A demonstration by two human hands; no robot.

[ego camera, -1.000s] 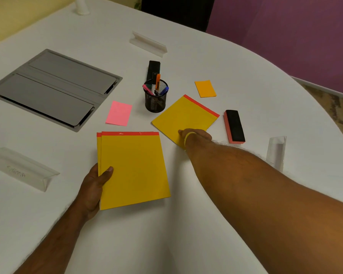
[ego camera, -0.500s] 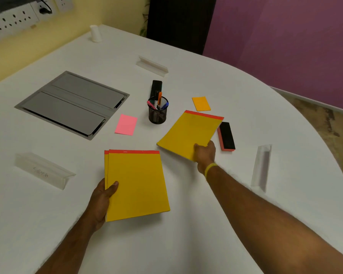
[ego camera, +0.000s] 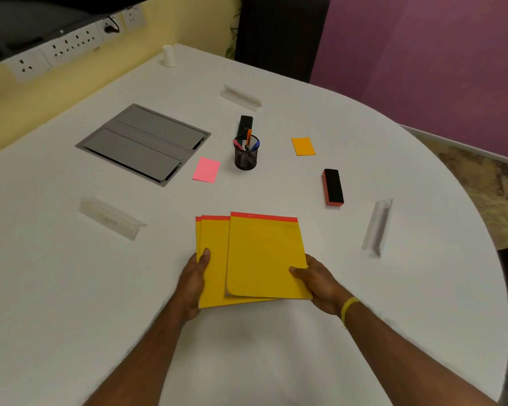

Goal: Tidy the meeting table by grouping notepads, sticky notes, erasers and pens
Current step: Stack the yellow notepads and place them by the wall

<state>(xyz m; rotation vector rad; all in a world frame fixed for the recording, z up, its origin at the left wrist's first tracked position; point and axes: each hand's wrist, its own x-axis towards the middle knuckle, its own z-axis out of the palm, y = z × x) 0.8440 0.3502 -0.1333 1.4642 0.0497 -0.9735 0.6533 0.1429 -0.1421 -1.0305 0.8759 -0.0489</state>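
The yellow notepads (ego camera: 258,259), thin, matte sheets with red bound top edges, lie fanned in a loose pile on the near middle of the white counter (ego camera: 71,288), the top pad offset to the right with one lower corner curling. The left hand (ego camera: 192,282) grips the pile's left edge, thumb on top and fingers hidden beneath; the right hand (ego camera: 317,281) pinches the top pad's right edge, thumb over, fingers under. So the pads look gathered but not yet squared. Left, I judge, are the scattered items: a pink sticky note (ego camera: 206,169) and an orange sticky note (ego camera: 303,146) lying well apart, a blocky felt-faced eraser (ego camera: 333,187) to the right, another eraser (ego camera: 245,124) behind the mesh pen cup (ego camera: 246,156), which holds the pens.
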